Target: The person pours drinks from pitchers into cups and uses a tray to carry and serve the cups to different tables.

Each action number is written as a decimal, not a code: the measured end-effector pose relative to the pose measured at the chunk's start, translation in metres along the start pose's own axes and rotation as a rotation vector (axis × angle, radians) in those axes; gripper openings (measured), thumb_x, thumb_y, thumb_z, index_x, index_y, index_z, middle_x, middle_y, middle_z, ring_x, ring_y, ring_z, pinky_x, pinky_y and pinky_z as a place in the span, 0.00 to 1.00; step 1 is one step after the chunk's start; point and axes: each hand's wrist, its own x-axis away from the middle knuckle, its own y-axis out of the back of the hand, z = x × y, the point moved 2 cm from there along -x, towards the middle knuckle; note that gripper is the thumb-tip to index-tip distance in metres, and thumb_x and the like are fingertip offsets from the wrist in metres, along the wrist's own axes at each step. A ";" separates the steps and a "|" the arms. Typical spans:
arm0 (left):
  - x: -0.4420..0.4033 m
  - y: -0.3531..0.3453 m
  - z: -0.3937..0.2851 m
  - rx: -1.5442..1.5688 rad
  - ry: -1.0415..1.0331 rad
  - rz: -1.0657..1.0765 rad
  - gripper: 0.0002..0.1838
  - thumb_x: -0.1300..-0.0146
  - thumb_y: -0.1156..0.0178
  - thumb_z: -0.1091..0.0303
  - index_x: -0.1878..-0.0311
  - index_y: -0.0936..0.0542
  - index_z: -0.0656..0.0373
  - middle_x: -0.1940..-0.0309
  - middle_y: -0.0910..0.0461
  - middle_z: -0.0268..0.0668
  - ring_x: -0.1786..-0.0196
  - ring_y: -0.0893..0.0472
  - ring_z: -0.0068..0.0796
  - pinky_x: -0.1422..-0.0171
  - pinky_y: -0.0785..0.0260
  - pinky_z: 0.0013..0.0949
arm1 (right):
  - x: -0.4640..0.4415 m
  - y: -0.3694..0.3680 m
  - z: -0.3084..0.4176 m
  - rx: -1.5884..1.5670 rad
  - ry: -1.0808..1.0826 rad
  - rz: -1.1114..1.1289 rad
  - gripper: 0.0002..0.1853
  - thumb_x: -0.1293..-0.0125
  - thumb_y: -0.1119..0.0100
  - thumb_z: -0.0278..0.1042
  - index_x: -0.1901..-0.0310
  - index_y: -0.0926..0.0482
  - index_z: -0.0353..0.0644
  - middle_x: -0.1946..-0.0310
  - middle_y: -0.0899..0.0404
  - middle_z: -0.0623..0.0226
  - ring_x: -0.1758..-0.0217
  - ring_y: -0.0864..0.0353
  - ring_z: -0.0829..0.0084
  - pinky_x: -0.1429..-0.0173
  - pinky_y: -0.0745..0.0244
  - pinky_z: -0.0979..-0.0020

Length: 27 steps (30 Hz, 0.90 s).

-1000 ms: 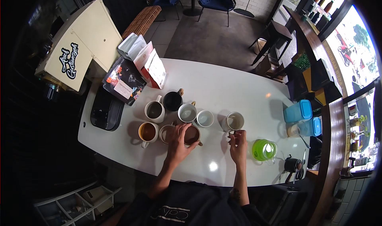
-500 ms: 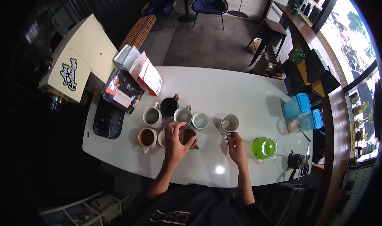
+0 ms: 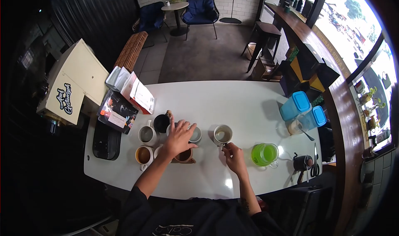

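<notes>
Black shirt, pale chest lettering.

I'm in what looks like a café: my white tabletop (image 3: 216, 98) carries mugs beside a cream-coloured machine (image 3: 75, 82), and beyond it stand blue-cushioned chairs (image 3: 201, 11), a small round table (image 3: 174, 6) and a dark stool (image 3: 264, 32) by a window-side wooden counter (image 3: 303, 26).

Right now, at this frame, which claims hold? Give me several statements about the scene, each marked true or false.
1. The right hand holds the lone mug by its handle. True.
2. The left hand grips the jug. False: the left hand is over the grouped mugs, fingers spread.
3. The jug's contents are green. True.
4. The scissors lie left of the jug. False: the scissors lie to its right.
5. Both tub lids are red. False: the tub lids are blue.
</notes>
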 end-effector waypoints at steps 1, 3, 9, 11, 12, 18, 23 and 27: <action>-0.002 -0.005 -0.001 -0.020 0.009 0.057 0.48 0.56 0.23 0.45 0.33 0.30 0.57 0.49 0.23 0.42 0.37 0.29 0.42 0.23 0.56 0.66 | 0.002 0.002 0.000 -0.001 -0.002 -0.012 0.06 0.32 0.43 0.24 0.62 0.23 0.29 0.70 0.15 0.55 0.69 0.13 0.68 0.64 0.21 0.69; -0.009 -0.012 -0.001 -0.075 -0.007 0.026 0.47 0.59 0.23 0.44 0.36 0.28 0.57 0.54 0.20 0.40 0.40 0.26 0.42 0.23 0.56 0.67 | 0.004 0.006 0.001 -0.015 -0.038 0.014 0.06 0.33 0.41 0.25 0.61 0.23 0.29 0.71 0.16 0.56 0.69 0.13 0.69 0.63 0.20 0.69; -0.017 -0.011 0.001 -0.020 0.025 0.096 0.38 0.57 0.22 0.53 0.44 0.26 0.56 0.54 0.19 0.42 0.41 0.23 0.43 0.24 0.55 0.68 | 0.012 0.006 -0.008 -0.062 -0.053 0.017 0.08 0.32 0.39 0.27 0.62 0.23 0.29 0.72 0.16 0.56 0.69 0.14 0.70 0.63 0.20 0.70; -0.020 -0.012 0.000 -0.005 -0.003 0.115 0.38 0.56 0.22 0.56 0.42 0.28 0.56 0.54 0.19 0.42 0.41 0.23 0.43 0.24 0.54 0.68 | 0.014 0.007 -0.005 -0.057 -0.050 0.035 0.08 0.32 0.39 0.27 0.63 0.23 0.29 0.72 0.16 0.56 0.69 0.14 0.71 0.63 0.20 0.70; -0.021 -0.014 0.001 -0.004 -0.008 0.112 0.39 0.56 0.22 0.56 0.41 0.29 0.55 0.54 0.19 0.42 0.41 0.23 0.43 0.24 0.54 0.68 | 0.015 0.007 -0.003 -0.049 -0.053 0.045 0.08 0.32 0.39 0.27 0.63 0.23 0.29 0.72 0.17 0.57 0.69 0.14 0.71 0.62 0.20 0.70; -0.024 -0.017 0.004 0.063 0.000 0.128 0.42 0.54 0.22 0.58 0.36 0.31 0.52 0.52 0.21 0.41 0.41 0.23 0.43 0.24 0.51 0.65 | 0.021 0.013 0.010 -0.054 -0.038 0.082 0.08 0.33 0.39 0.27 0.62 0.23 0.29 0.75 0.18 0.58 0.70 0.15 0.72 0.62 0.21 0.71; -0.011 0.014 -0.008 0.254 -0.115 -0.085 0.42 0.49 0.25 0.61 0.31 0.34 0.52 0.47 0.24 0.40 0.39 0.24 0.45 0.25 0.46 0.60 | 0.032 0.019 0.014 -0.043 -0.044 0.065 0.10 0.34 0.37 0.28 0.58 0.23 0.30 0.65 0.18 0.55 0.67 0.15 0.68 0.60 0.21 0.68; 0.005 0.041 -0.024 0.628 -0.085 -0.250 0.36 0.46 0.27 0.62 0.34 0.29 0.55 0.43 0.24 0.41 0.39 0.25 0.49 0.32 0.34 0.49 | 0.044 0.033 0.010 -0.088 -0.015 -0.016 0.11 0.35 0.36 0.28 0.55 0.23 0.32 0.58 0.20 0.55 0.67 0.15 0.66 0.60 0.23 0.67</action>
